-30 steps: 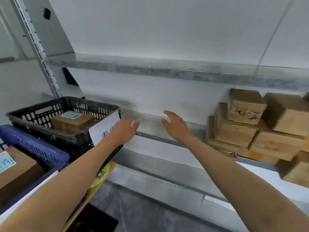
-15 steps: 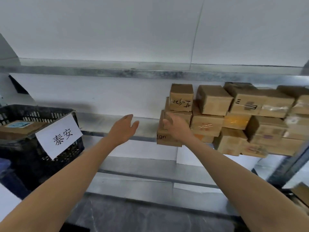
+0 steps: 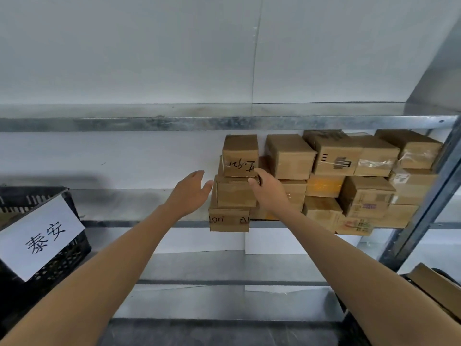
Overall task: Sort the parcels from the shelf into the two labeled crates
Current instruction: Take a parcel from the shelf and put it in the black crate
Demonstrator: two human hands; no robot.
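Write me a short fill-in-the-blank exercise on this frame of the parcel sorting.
The labeled black crate sits at the ____ edge of the view.
The open left hand holds ____.
The right hand meets the handwritten parcel, which sits at the ____ of its stack.
Missing words: left; nothing; top.

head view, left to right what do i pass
black crate → left hand → right hand → barcode box → shelf post
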